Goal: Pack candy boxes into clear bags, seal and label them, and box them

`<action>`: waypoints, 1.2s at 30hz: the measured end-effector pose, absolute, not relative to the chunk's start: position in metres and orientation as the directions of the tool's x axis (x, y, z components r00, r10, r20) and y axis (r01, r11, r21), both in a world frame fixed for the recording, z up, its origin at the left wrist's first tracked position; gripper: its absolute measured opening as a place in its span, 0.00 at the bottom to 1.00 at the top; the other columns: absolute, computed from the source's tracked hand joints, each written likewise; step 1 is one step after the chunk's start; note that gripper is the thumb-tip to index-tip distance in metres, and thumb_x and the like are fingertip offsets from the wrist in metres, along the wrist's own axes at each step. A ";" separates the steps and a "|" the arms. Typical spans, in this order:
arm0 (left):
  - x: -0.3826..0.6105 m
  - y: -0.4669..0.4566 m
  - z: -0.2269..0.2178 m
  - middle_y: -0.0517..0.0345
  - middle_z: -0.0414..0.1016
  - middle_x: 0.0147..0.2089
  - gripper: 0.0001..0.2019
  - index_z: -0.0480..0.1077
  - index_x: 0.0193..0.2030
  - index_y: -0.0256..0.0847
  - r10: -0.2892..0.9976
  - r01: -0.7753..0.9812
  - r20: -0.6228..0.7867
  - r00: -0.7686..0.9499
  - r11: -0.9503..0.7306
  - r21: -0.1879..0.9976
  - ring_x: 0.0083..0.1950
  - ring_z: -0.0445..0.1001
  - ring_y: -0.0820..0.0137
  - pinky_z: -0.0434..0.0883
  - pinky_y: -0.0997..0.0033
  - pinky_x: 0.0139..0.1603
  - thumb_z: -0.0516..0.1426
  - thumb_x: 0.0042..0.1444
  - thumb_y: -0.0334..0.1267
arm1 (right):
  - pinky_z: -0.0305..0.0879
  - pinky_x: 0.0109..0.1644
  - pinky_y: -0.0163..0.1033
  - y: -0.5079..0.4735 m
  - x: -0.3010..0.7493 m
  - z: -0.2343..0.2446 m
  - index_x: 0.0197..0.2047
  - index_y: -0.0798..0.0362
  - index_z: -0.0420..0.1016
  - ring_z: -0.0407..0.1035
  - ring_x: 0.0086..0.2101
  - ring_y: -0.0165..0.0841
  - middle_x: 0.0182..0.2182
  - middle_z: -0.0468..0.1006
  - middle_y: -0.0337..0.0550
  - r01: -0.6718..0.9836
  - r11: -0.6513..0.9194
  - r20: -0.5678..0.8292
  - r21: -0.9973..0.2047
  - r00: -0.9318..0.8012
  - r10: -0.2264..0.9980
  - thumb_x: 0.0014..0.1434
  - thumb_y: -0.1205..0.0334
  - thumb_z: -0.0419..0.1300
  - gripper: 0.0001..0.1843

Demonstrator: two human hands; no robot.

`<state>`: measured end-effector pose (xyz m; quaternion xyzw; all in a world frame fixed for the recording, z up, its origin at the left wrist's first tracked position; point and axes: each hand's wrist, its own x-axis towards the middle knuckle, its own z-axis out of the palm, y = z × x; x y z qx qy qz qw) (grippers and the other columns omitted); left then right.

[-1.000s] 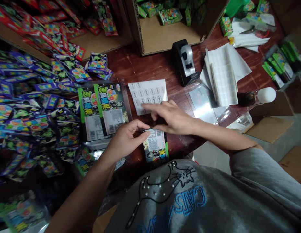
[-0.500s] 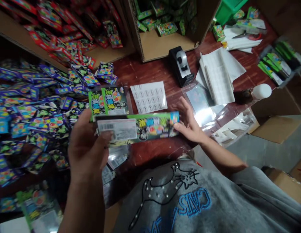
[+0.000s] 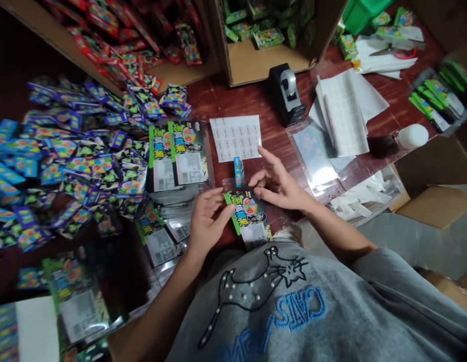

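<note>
A flat packet (image 3: 248, 213) with a green strip, colourful print and a white label lies just in front of my shirt. My left hand (image 3: 208, 218) is at its left edge, with the thumb over the green strip and the fingers curled beside it. A small blue box (image 3: 238, 172) stands out at the packet's far edge, by its clear plastic. My right hand (image 3: 280, 186) hovers by the packet's upper right corner, index finger stretched out, fingers apart, holding nothing. Two similar packets (image 3: 188, 151) lie side by side to the left, next to a sheet of round stickers (image 3: 237, 137).
A tape dispenser (image 3: 288, 95) stands behind my right hand. Small purple boxes (image 3: 93, 163) are heaped at left. Cardboard boxes hold red boxes (image 3: 101, 20) and green boxes (image 3: 269, 37). White papers (image 3: 342, 113) and a white-capped bottle (image 3: 410, 137) lie at right.
The packet has been lowered from its raised, tilted pose and turned face up near my shirt. Both hands have come closer together, and the right fingers have let go of its end.
</note>
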<state>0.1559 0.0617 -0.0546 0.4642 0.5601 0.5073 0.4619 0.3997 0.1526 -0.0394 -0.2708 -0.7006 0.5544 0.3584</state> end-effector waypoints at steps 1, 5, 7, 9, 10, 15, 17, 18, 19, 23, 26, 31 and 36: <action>0.158 0.065 -0.056 0.55 0.84 0.46 0.25 0.70 0.58 0.44 0.990 0.048 -0.050 -0.134 0.057 0.997 0.47 0.84 0.68 0.81 0.65 0.53 0.71 0.57 0.44 | 0.80 0.51 0.45 0.158 0.402 -0.039 0.84 0.44 0.36 0.76 0.43 0.35 0.53 0.80 0.47 0.027 0.289 0.222 -0.957 -0.575 0.787 0.72 0.49 0.65 0.51; 0.158 0.066 -0.056 0.54 0.84 0.46 0.24 0.70 0.58 0.44 0.991 0.055 -0.073 -0.112 0.080 0.995 0.47 0.84 0.67 0.81 0.66 0.51 0.70 0.58 0.45 | 0.71 0.66 0.55 0.202 0.400 -0.033 0.83 0.49 0.47 0.74 0.54 0.42 0.58 0.81 0.52 0.314 0.508 0.278 -0.802 -0.557 0.782 0.78 0.54 0.54 0.36; 0.155 0.061 -0.053 0.54 0.84 0.47 0.24 0.70 0.58 0.44 0.990 0.068 -0.078 -0.114 0.086 0.994 0.47 0.85 0.66 0.81 0.65 0.51 0.70 0.58 0.46 | 0.68 0.68 0.56 0.231 0.386 -0.028 0.82 0.50 0.52 0.72 0.58 0.43 0.59 0.82 0.51 0.400 0.631 0.235 -0.664 -0.690 0.685 0.78 0.62 0.52 0.32; 0.152 0.055 -0.048 0.53 0.84 0.48 0.25 0.69 0.58 0.44 0.986 0.082 -0.090 -0.141 0.102 0.991 0.48 0.85 0.66 0.81 0.65 0.53 0.71 0.59 0.46 | 0.65 0.69 0.56 0.257 0.363 -0.027 0.81 0.47 0.56 0.68 0.63 0.44 0.63 0.80 0.50 0.372 0.757 0.120 -0.537 -0.854 0.505 0.75 0.69 0.55 0.35; 0.150 0.051 -0.045 0.53 0.84 0.48 0.25 0.69 0.58 0.44 0.982 0.085 -0.100 -0.162 0.115 0.990 0.48 0.85 0.66 0.81 0.65 0.53 0.71 0.59 0.46 | 0.63 0.70 0.56 0.268 0.351 -0.027 0.81 0.46 0.56 0.67 0.65 0.44 0.65 0.79 0.49 0.329 0.807 0.044 -0.491 -0.915 0.400 0.72 0.71 0.58 0.38; 0.143 0.037 -0.041 0.53 0.84 0.49 0.25 0.68 0.59 0.44 0.954 0.040 -0.158 -0.255 0.173 0.984 0.47 0.84 0.67 0.82 0.68 0.47 0.71 0.60 0.46 | 0.60 0.72 0.59 0.292 0.325 -0.031 0.80 0.49 0.56 0.67 0.66 0.47 0.65 0.77 0.53 0.159 0.895 -0.107 -0.416 -0.986 0.125 0.62 0.72 0.70 0.49; 0.143 0.036 -0.043 0.52 0.84 0.50 0.25 0.68 0.59 0.44 0.948 0.019 -0.170 -0.270 0.182 0.983 0.48 0.85 0.66 0.82 0.67 0.47 0.71 0.60 0.46 | 0.64 0.70 0.59 0.291 0.337 -0.027 0.81 0.53 0.51 0.69 0.64 0.48 0.66 0.75 0.58 0.179 0.861 0.016 -0.476 -0.977 0.212 0.66 0.64 0.68 0.47; 0.143 0.038 -0.044 0.51 0.84 0.51 0.25 0.69 0.60 0.44 0.947 0.012 -0.175 -0.271 0.185 0.983 0.50 0.85 0.66 0.82 0.67 0.49 0.71 0.60 0.46 | 0.66 0.68 0.58 0.289 0.347 -0.023 0.81 0.55 0.46 0.71 0.63 0.48 0.66 0.75 0.60 0.194 0.828 0.086 -0.527 -0.956 0.279 0.70 0.58 0.66 0.46; 0.144 0.040 -0.045 0.51 0.84 0.51 0.25 0.69 0.59 0.44 0.947 0.007 -0.178 -0.268 0.187 0.982 0.51 0.85 0.66 0.82 0.66 0.50 0.71 0.60 0.46 | 0.69 0.66 0.56 0.286 0.357 -0.018 0.82 0.57 0.42 0.73 0.60 0.46 0.65 0.75 0.61 0.199 0.787 0.147 -0.584 -0.927 0.344 0.73 0.53 0.62 0.46; 0.147 0.055 -0.049 0.52 0.84 0.50 0.24 0.70 0.59 0.43 0.964 0.016 -0.167 -0.208 0.174 0.985 0.52 0.84 0.67 0.81 0.67 0.53 0.71 0.60 0.44 | 0.73 0.56 0.44 0.263 0.388 0.007 0.78 0.62 0.42 0.77 0.45 0.33 0.51 0.81 0.51 0.130 0.629 0.236 -0.766 -0.854 0.463 0.80 0.48 0.50 0.36; 0.150 0.065 -0.050 0.52 0.84 0.50 0.23 0.71 0.58 0.43 0.982 0.015 -0.133 -0.137 0.136 0.991 0.50 0.84 0.69 0.81 0.68 0.54 0.71 0.60 0.42 | 0.72 0.50 0.38 0.248 0.394 0.017 0.73 0.61 0.51 0.76 0.39 0.28 0.41 0.81 0.43 0.072 0.549 0.206 -0.833 -0.880 0.428 0.81 0.50 0.51 0.29; 0.157 0.069 -0.046 0.51 0.85 0.49 0.24 0.69 0.59 0.43 0.992 0.017 -0.107 -0.072 0.108 0.994 0.48 0.85 0.68 0.81 0.67 0.52 0.71 0.60 0.41 | 0.71 0.47 0.37 0.252 0.397 0.021 0.71 0.59 0.54 0.78 0.40 0.30 0.46 0.82 0.47 0.063 0.508 0.153 -0.859 -0.916 0.372 0.77 0.53 0.60 0.30; 0.164 0.067 -0.040 0.52 0.84 0.49 0.27 0.66 0.62 0.43 0.996 0.004 -0.082 -0.038 0.082 0.997 0.46 0.84 0.69 0.81 0.68 0.48 0.70 0.61 0.38 | 0.69 0.48 0.39 0.258 0.397 0.029 0.74 0.58 0.55 0.78 0.39 0.32 0.43 0.84 0.44 0.131 0.541 -0.002 -0.831 -0.973 0.232 0.76 0.60 0.60 0.30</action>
